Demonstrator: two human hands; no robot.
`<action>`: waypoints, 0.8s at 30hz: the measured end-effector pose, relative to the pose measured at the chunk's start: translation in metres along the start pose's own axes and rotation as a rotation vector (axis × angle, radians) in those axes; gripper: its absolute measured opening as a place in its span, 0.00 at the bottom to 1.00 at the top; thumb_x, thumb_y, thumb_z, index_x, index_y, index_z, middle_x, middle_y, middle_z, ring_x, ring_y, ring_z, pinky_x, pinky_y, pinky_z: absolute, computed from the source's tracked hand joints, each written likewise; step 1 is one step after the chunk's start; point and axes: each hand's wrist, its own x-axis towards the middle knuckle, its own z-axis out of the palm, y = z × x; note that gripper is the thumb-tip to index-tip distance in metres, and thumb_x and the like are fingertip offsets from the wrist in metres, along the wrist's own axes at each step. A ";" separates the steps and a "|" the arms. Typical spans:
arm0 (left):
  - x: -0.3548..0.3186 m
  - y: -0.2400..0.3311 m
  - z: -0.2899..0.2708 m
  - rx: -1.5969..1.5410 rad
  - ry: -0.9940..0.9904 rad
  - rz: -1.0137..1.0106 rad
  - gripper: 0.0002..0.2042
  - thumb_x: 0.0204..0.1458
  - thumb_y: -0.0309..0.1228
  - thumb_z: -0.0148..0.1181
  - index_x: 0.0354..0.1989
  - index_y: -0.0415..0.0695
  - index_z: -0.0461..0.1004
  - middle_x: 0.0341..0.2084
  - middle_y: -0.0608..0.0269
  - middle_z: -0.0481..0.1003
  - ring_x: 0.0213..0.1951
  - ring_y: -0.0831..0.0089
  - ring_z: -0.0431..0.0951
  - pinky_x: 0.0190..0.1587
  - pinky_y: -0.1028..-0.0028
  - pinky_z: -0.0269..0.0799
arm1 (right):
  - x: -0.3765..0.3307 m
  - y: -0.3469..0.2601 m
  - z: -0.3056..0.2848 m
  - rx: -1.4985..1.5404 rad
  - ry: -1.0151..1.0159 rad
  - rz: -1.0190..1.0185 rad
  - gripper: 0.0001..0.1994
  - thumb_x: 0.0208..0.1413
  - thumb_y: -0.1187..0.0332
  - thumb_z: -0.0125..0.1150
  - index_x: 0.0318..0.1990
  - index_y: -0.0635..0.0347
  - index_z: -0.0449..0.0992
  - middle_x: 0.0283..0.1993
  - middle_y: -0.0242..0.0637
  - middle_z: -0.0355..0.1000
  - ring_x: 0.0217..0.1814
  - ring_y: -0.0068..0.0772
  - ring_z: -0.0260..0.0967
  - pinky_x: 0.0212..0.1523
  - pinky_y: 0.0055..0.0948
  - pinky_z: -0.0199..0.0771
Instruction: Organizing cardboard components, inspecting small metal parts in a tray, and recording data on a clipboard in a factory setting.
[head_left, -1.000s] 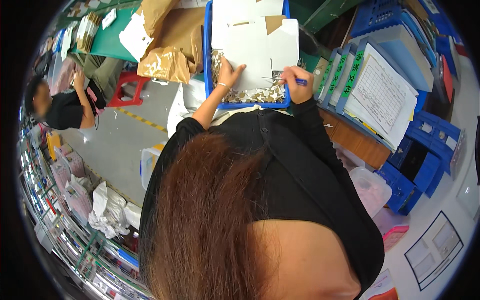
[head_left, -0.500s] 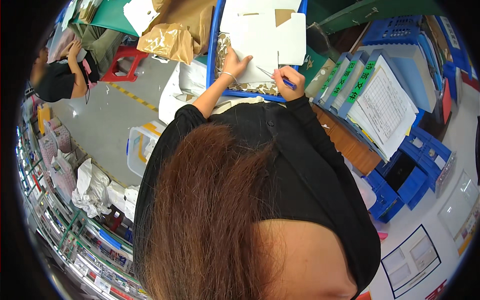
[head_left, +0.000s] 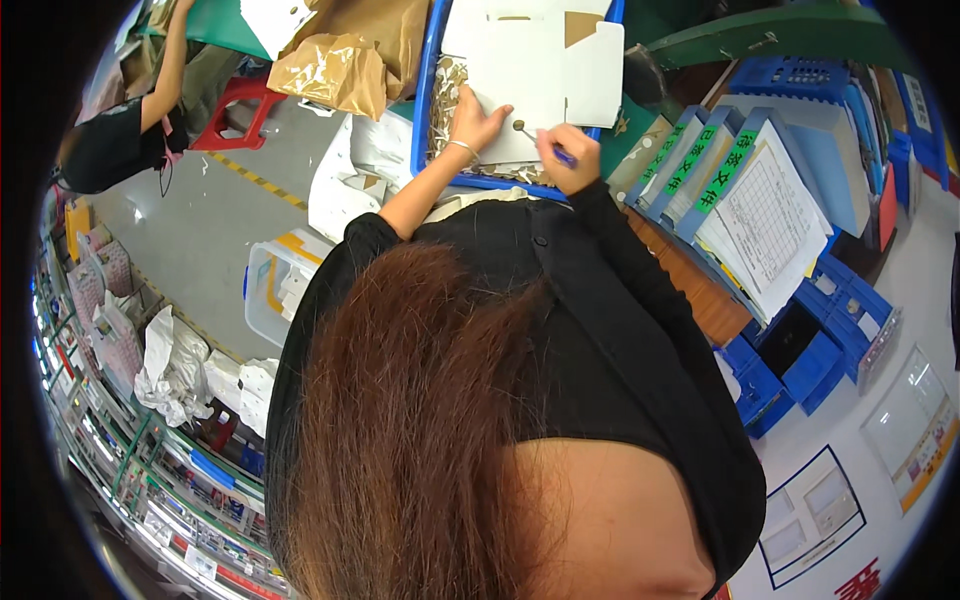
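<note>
My left hand (head_left: 477, 116), a bracelet on its wrist, lies flat with spread fingers on a white die-cut cardboard sheet (head_left: 548, 62). The sheet lies on top of a blue crate (head_left: 421, 110) that has cardboard scraps (head_left: 446, 88) along its left side. My right hand (head_left: 567, 157) grips a thin blue-handled tool (head_left: 540, 142). The tool's tip touches the sheet just right of my left fingers. My hair and black sleeves fill the lower middle of the view.
Brown paper bags (head_left: 343, 60) lie left of the crate. Blue file boxes with paper sheets (head_left: 762, 212) stand on the right. A clear plastic bin (head_left: 272, 292) sits on the floor. Another person in black (head_left: 105, 152) works far left beside a red stool (head_left: 226, 108).
My right hand with the tool has moved left, closer to my left hand. The left hand stays pressed on the sheet. The view has shifted a little.
</note>
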 end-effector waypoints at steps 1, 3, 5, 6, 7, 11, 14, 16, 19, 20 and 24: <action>0.000 0.000 -0.001 0.010 -0.011 -0.027 0.28 0.41 0.38 0.62 0.39 0.28 0.55 0.27 0.39 0.68 0.27 0.53 0.73 0.30 0.66 0.71 | 0.001 -0.006 -0.007 0.011 0.027 0.048 0.09 0.42 0.80 0.54 0.15 0.62 0.64 0.14 0.34 0.61 0.14 0.29 0.53 0.17 0.23 0.55; 0.000 -0.001 -0.001 0.027 -0.039 -0.088 0.26 0.42 0.36 0.62 0.39 0.29 0.56 0.28 0.41 0.68 0.29 0.55 0.73 0.33 0.67 0.72 | -0.001 -0.019 -0.023 0.047 0.064 0.054 0.09 0.42 0.80 0.54 0.14 0.62 0.65 0.15 0.35 0.62 0.15 0.29 0.54 0.18 0.23 0.56; 0.000 -0.002 -0.001 0.036 -0.071 -0.117 0.25 0.43 0.36 0.62 0.39 0.30 0.56 0.29 0.42 0.67 0.31 0.56 0.73 0.34 0.68 0.72 | -0.003 -0.030 -0.040 0.091 0.147 -0.021 0.08 0.42 0.79 0.52 0.15 0.62 0.66 0.16 0.36 0.65 0.17 0.30 0.57 0.20 0.23 0.58; 0.000 -0.002 -0.002 -0.031 -0.067 -0.147 0.26 0.43 0.36 0.62 0.39 0.30 0.56 0.29 0.42 0.67 0.29 0.57 0.73 0.32 0.69 0.72 | -0.001 -0.033 -0.048 0.099 0.183 -0.132 0.07 0.43 0.79 0.52 0.16 0.62 0.67 0.17 0.36 0.66 0.18 0.30 0.58 0.22 0.22 0.59; 0.001 -0.001 -0.005 -0.099 -0.061 -0.173 0.26 0.42 0.35 0.62 0.39 0.30 0.55 0.29 0.43 0.67 0.28 0.59 0.73 0.29 0.71 0.72 | 0.000 -0.036 -0.055 0.103 0.197 -0.142 0.07 0.43 0.79 0.52 0.16 0.62 0.67 0.17 0.36 0.66 0.18 0.30 0.58 0.22 0.22 0.59; -0.006 0.019 -0.034 -0.484 0.058 -0.285 0.23 0.44 0.30 0.60 0.41 0.28 0.56 0.30 0.44 0.69 0.26 0.67 0.74 0.25 0.78 0.72 | -0.003 -0.045 -0.077 0.262 0.458 -0.136 0.04 0.43 0.78 0.52 0.20 0.61 0.70 0.19 0.35 0.69 0.20 0.31 0.62 0.24 0.22 0.61; -0.018 0.046 -0.083 -0.768 -0.038 -0.389 0.20 0.45 0.26 0.58 0.43 0.29 0.59 0.32 0.44 0.70 0.26 0.70 0.74 0.26 0.80 0.72 | -0.008 -0.044 -0.085 0.010 0.328 0.013 0.04 0.44 0.76 0.53 0.21 0.61 0.71 0.20 0.35 0.69 0.21 0.31 0.64 0.24 0.23 0.63; -0.030 0.072 -0.102 -0.842 -0.082 -0.394 0.20 0.45 0.26 0.57 0.43 0.29 0.59 0.32 0.45 0.70 0.26 0.70 0.74 0.26 0.80 0.72 | -0.008 -0.039 -0.081 -0.124 -0.149 -0.023 0.04 0.46 0.72 0.55 0.23 0.61 0.73 0.23 0.35 0.71 0.22 0.29 0.66 0.25 0.24 0.64; -0.046 0.105 -0.121 -1.084 -0.146 -0.363 0.19 0.45 0.24 0.57 0.44 0.30 0.61 0.32 0.46 0.71 0.26 0.71 0.74 0.26 0.81 0.72 | 0.001 -0.031 -0.052 -0.035 -0.323 -0.074 0.04 0.46 0.71 0.55 0.25 0.62 0.73 0.25 0.36 0.72 0.23 0.32 0.67 0.25 0.26 0.65; -0.049 0.114 -0.123 -1.082 -0.149 -0.369 0.19 0.45 0.24 0.57 0.44 0.30 0.61 0.32 0.46 0.71 0.26 0.71 0.74 0.26 0.81 0.72 | 0.004 -0.031 -0.041 0.101 -0.232 -0.014 0.05 0.46 0.70 0.56 0.25 0.62 0.73 0.25 0.37 0.72 0.23 0.32 0.67 0.26 0.27 0.65; -0.052 0.135 -0.123 -1.069 -0.327 -0.299 0.20 0.45 0.25 0.57 0.46 0.31 0.60 0.32 0.47 0.71 0.24 0.71 0.74 0.26 0.81 0.72 | 0.023 -0.042 0.001 0.765 0.265 0.215 0.07 0.45 0.69 0.57 0.28 0.63 0.74 0.27 0.39 0.73 0.24 0.36 0.68 0.26 0.29 0.67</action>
